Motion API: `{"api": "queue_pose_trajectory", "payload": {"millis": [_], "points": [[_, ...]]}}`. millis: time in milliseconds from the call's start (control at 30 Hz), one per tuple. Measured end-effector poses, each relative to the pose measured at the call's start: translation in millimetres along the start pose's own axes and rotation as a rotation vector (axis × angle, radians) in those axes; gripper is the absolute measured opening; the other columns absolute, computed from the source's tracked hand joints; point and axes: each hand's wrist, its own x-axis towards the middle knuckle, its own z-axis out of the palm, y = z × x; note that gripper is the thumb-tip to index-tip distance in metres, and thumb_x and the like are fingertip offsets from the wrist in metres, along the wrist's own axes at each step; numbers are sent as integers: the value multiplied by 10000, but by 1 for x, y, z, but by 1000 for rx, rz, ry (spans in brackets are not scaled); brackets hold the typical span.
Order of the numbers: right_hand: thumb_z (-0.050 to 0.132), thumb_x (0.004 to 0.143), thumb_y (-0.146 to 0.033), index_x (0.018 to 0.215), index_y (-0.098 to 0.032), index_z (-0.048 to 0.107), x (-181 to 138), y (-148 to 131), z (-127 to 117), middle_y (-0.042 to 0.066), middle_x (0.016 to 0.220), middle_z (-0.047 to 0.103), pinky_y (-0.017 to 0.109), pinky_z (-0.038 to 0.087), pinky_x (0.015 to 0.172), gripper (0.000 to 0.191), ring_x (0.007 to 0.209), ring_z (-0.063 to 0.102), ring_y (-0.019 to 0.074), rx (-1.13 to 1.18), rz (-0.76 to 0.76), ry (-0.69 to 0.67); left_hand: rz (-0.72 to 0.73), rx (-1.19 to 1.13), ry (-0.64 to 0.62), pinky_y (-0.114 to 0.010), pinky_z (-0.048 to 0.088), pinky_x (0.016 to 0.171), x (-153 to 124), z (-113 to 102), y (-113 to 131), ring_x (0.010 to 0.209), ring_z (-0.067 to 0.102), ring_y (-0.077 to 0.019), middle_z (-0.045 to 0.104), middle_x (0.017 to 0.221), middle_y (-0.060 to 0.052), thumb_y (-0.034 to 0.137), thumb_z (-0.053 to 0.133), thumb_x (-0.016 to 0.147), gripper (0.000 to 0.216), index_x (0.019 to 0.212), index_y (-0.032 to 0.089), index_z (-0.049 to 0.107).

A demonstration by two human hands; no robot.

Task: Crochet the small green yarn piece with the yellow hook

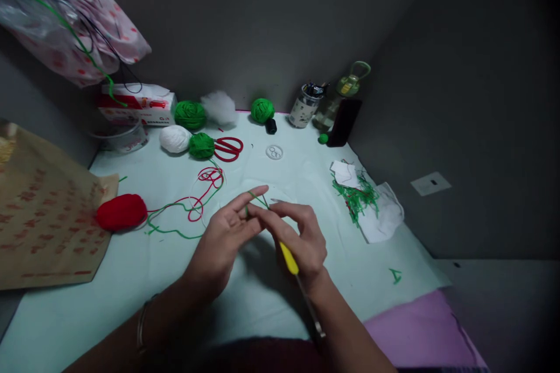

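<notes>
My left hand [225,239] is closed in a pinch on a green yarn strand [175,232], which loops over its raised forefinger. My right hand [300,239] is closed round a crochet hook with a yellow handle [289,257]; its tip meets the yarn at the left fingertips. Both hands hover over the pale table [131,280] near its middle. The green strand trails left across the table, tangled with a red strand [205,178] that runs to a red yarn ball [121,211].
Green yarn balls [190,114], a white ball [175,139], white stuffing [219,106] and red scissors [228,148] lie at the back. A jar [304,106], bottle [345,93] and dark phone [343,122] stand back right. Green yarn scraps [356,198] lie right, brown paper [44,215] left.
</notes>
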Motion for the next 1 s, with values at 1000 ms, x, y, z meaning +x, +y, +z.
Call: {"api": "queue_pose_trajectory", "payload": {"millis": [1000], "points": [[599, 978, -264, 995, -240, 749, 10, 15, 2, 29, 914, 763, 292, 560, 697, 154, 746, 678, 134, 860, 612, 62, -9, 33, -23, -318, 424, 938, 2, -3, 8, 980, 624, -182, 689, 960, -24, 240, 787, 825, 396, 1218, 260, 739]]}}
